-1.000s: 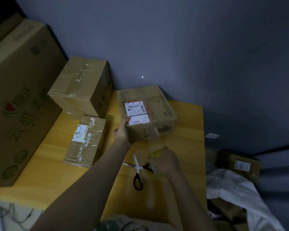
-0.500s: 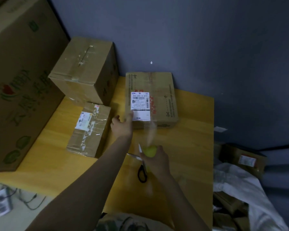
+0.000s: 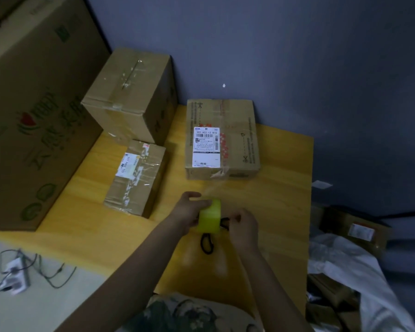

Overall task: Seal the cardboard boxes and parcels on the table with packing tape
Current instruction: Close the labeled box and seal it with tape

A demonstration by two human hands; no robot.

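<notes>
Your left hand [image 3: 189,209] grips tape roll [image 3: 210,216]; right hand [image 3: 243,226] curls at scissors [image 3: 206,244] handle, hold unclear. Tape strip [image 3: 213,185] runs from roll straight ahead to labelled box [image 3: 222,140] on table [image 3: 283,192], just beyond hands. Right hand nearer for cut.

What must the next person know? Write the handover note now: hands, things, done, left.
Left hand grips the tape roll. Right hand is at the scissors handle; grip unclear.
A tape strip runs from the roll to the labelled box front, uncut.
Small parcel and tall box carry tape already.
Left: cut the strip, press it down, check the other seams.
</notes>
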